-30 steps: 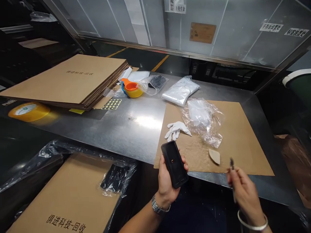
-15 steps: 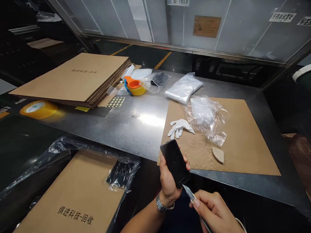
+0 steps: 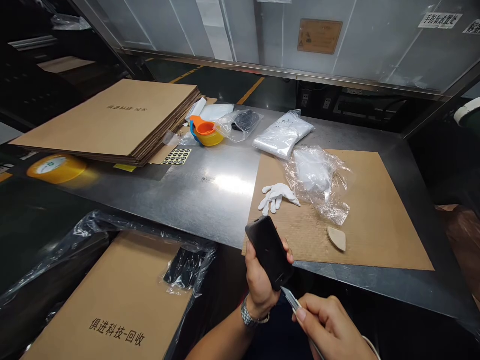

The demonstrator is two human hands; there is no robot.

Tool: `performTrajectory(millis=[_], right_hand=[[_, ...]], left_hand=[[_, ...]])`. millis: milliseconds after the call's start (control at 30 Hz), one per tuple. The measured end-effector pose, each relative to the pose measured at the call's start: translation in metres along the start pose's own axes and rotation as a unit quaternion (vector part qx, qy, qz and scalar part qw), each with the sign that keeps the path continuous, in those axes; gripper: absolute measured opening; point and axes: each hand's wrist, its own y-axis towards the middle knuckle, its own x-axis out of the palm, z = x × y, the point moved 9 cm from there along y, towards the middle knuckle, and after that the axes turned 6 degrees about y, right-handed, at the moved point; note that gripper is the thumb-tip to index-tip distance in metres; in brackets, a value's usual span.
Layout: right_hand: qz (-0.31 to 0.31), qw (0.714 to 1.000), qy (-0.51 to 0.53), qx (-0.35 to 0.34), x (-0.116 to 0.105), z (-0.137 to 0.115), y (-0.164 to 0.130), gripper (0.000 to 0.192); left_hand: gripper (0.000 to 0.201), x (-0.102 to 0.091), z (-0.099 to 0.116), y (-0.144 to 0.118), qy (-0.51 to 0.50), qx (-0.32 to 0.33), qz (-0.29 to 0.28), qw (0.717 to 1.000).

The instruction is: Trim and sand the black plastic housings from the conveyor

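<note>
The left hand (image 3: 260, 280) grips a black phone (image 3: 269, 251) in its palm, fingers wrapped around both long edges, the phone tilted up over the near edge of the metal table (image 3: 210, 195). The right hand (image 3: 330, 325) pinches a thin metal blade (image 3: 291, 298), its tip touching the phone's lower corner. A white glove (image 3: 278, 196) lies on the cardboard sheet (image 3: 375, 215) just beyond.

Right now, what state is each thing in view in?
left hand: closed around the black phone
black phone: held upright, tilted, dark
right hand: pinching the thin metal blade
thin metal blade: tip at the phone's lower edge
white glove: lying flat on the cardboard sheet
clear plastic bag: crumpled
flat cartons: folded, stacked
tape roll: lying flat
</note>
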Motion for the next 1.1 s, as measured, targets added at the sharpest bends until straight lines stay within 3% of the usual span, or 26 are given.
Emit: performTrajectory(millis=[633,733,800,900,1000,1100], right_hand=[[-0.021,0.998,0.059,-0.029,0.009,0.0,0.002,0.04],[0.056,0.991,-0.031,-0.117,-0.006,-0.016,-0.004,0.033],[0.153,0.95,-0.145,-0.231,-0.018,-0.038,-0.017,0.024],[0.257,0.834,-0.314,-0.374,-0.014,-0.063,-0.039,0.024],[0.3,0.742,-0.431,-0.415,0.001,-0.07,-0.047,0.027],[0.322,0.709,-0.47,-0.416,0.006,-0.074,-0.048,0.027]], left_hand=[[0.048,-0.007,0.008,-0.003,-0.007,0.068,0.055,0.996],[0.047,-0.01,0.011,-0.003,-0.017,0.095,0.078,0.992],[0.046,-0.011,0.016,-0.003,-0.021,0.122,0.09,0.988],[0.046,-0.011,0.023,-0.005,-0.014,0.155,0.105,0.982],[0.044,-0.01,0.029,-0.009,-0.007,0.179,0.122,0.976],[0.044,-0.009,0.035,-0.012,0.0,0.205,0.126,0.971]])
